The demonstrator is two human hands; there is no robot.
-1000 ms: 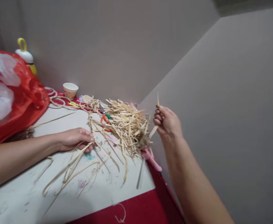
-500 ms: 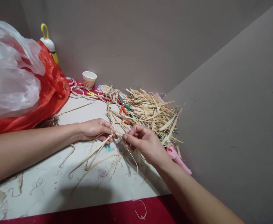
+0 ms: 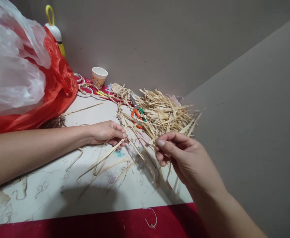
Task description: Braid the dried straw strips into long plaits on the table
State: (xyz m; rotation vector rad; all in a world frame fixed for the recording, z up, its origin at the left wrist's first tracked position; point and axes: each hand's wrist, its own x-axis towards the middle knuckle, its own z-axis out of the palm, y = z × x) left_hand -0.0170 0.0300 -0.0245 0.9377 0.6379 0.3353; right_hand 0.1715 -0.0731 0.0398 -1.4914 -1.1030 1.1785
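- Plastic bags (image 3: 23, 82) fill the upper left of the frame, a red one with a white one bulging on top; whatever is inside them is hidden.
- White tabletop (image 3: 60, 198) spans the lower left, with a red cloth (image 3: 110, 228) along the bottom edge.
- Straw pile (image 3: 167, 112) lies right of centre, against the wall: dry, flat, pale strips, tangled together.
- Left hand (image 3: 107, 132), at centre, is curled and pinches the upper ends of the long strips (image 3: 102, 162), which fan down-left over the table; a braid (image 3: 121, 112) runs up from its fingertips.
- Right hand (image 3: 184, 155), lower right of centre, has its fingers closed on thin strips (image 3: 170, 172) that dangle beneath it.
- Such straw looks very light and springy but brittle (a sharp fold would likely crack it); it is best held flat between thumb and fingertip, near the end being worked.
- Scissors (image 3: 137, 114) with orange and green handles lie half buried at the pile's left edge.
- Paper cup (image 3: 99, 76) stands upright at upper centre; its inside cannot be seen.
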